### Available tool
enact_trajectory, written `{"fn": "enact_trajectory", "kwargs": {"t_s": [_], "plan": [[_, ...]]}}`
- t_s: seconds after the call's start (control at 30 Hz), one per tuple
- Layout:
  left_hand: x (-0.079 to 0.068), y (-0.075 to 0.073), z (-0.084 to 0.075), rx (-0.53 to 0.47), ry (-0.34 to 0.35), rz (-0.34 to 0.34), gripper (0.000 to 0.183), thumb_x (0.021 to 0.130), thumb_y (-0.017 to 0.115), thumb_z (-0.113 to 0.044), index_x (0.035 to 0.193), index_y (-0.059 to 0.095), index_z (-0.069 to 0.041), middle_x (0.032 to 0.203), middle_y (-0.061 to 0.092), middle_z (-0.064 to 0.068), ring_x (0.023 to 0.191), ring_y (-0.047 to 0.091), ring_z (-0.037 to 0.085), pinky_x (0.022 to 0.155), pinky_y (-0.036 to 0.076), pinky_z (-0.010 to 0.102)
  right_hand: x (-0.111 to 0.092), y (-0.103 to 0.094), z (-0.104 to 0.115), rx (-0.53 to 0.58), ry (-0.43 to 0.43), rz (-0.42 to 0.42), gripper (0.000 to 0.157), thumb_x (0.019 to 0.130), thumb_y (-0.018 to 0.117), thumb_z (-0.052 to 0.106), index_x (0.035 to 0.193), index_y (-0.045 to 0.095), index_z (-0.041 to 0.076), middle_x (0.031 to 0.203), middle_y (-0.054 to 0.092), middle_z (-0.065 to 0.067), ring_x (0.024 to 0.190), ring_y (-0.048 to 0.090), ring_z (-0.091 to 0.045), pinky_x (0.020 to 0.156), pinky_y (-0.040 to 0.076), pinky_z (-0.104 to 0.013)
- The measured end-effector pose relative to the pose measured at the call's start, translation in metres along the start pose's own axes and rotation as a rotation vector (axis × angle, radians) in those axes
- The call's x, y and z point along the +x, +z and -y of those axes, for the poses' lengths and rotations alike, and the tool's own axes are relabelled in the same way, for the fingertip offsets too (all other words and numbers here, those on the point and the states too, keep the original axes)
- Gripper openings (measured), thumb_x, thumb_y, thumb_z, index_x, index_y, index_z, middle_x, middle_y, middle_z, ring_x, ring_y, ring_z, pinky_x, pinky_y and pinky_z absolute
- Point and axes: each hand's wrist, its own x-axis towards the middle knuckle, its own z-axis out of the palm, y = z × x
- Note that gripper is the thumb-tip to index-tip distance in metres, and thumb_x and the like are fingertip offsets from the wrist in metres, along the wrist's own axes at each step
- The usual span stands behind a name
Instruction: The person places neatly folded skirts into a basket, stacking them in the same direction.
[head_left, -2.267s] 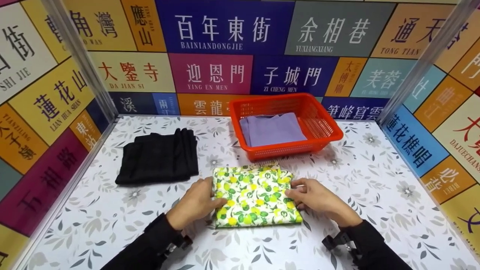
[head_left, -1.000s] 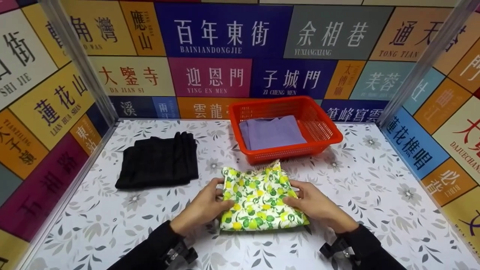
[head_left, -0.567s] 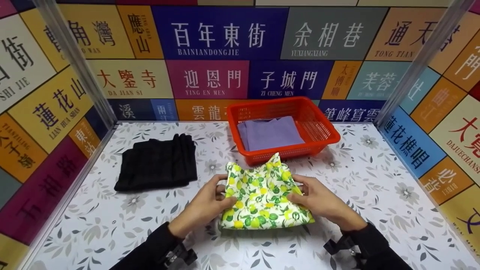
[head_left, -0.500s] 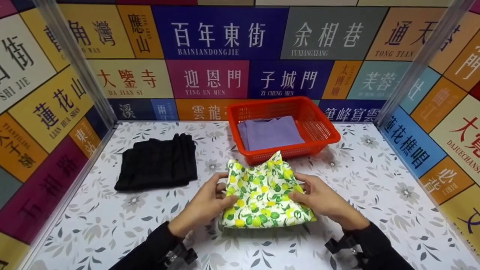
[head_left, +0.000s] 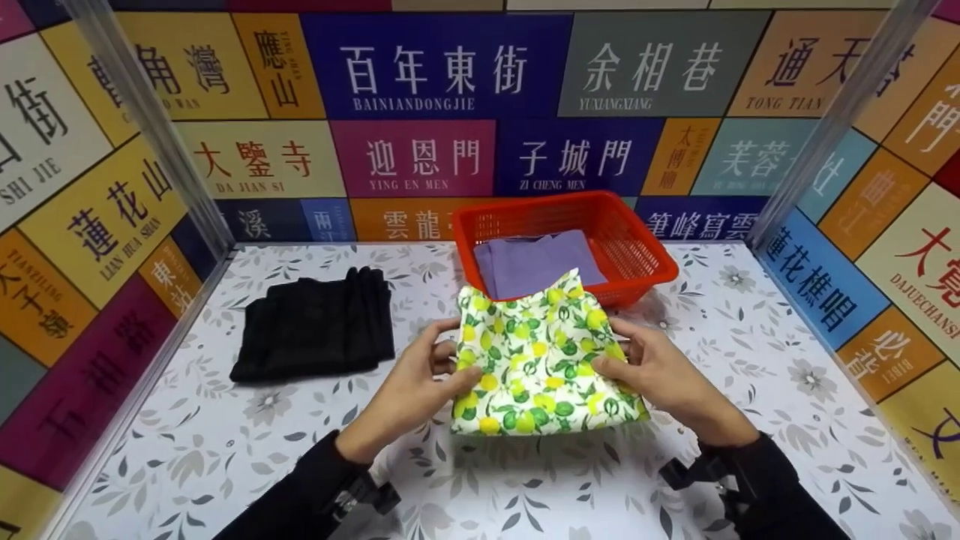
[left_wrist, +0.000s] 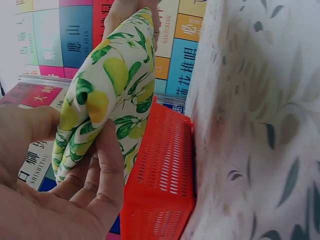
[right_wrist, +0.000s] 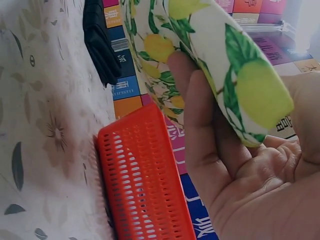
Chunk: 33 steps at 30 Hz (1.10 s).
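A folded lemon-print cloth, white with yellow lemons and green leaves, is held above the table by both hands. My left hand pinches its left edge, thumb on top and fingers beneath. At the opposite edge, my right hand grips it in the same way. The left wrist view shows the cloth's layered folds between thumb and fingers. Its far edge curls upward and covers part of the red plastic basket. Inside that basket lies a folded purple cloth.
A folded black cloth lies on the left of the table, which has a grey leaf pattern. Walls printed with coloured street-name panels enclose the back and both sides.
Both hands have lifted the lemon-print cloth off the table and moved it forward toward the basket. Its far edge has bent upward. The black cloth and the basket stay in place.
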Motion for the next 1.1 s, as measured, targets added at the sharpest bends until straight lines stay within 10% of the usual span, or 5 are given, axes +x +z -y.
{"fn": "enact_trajectory", "kwargs": {"t_s": [0.17, 0.4, 0.8, 1.1], "plan": [[0.009, -0.003, -0.009, -0.026, 0.041, -0.02, 0.074, 0.098, 0.08, -0.017, 0.16, 0.039, -0.017, 0.094, 0.064, 0.005, 0.093, 0.069, 0.024, 0.079, 0.063, 0.032, 0.008, -0.004, 0.004, 0.032, -0.057, -0.025, 0.067, 0.103, 0.071, 0.009, 0.163, 0.042, 0.007, 0.067, 0.049, 0.008, 0.056, 0.047, -0.005, 0.055, 0.044, -0.018], [0.044, -0.011, -0.017, -0.024, 0.105, -0.017, 0.071, 0.098, 0.078, -0.016, 0.159, 0.041, -0.016, 0.113, 0.076, 0.012, 0.098, 0.072, 0.026, 0.082, 0.063, 0.034, 0.032, -0.015, 0.006, 0.102, -0.04, -0.097, 0.062, 0.104, 0.069, 0.008, 0.161, 0.044, 0.01, 0.136, 0.071, -0.013, 0.105, 0.077, -0.02, 0.087, 0.065, -0.032], [0.111, -0.019, -0.019, 0.006, 0.047, -0.079, 0.072, 0.099, 0.077, -0.015, 0.161, 0.04, -0.015, 0.101, 0.068, 0.006, 0.095, 0.07, 0.022, 0.08, 0.062, 0.033, 0.09, -0.046, 0.011, 0.011, -0.019, -0.173, 0.055, 0.105, 0.066, 0.007, 0.157, 0.049, 0.008, 0.134, 0.071, -0.018, 0.099, 0.076, -0.018, 0.084, 0.064, -0.03], [0.154, -0.018, -0.019, 0.042, -0.026, -0.103, 0.074, 0.1, 0.073, -0.015, 0.164, 0.036, -0.017, 0.125, 0.064, 0.01, 0.107, 0.066, 0.022, 0.083, 0.06, 0.032, 0.136, -0.068, 0.006, -0.159, 0.007, -0.292, 0.055, 0.103, 0.064, 0.006, 0.156, 0.052, 0.008, 0.147, 0.065, -0.016, 0.12, 0.066, -0.02, 0.094, 0.055, -0.021]]}}
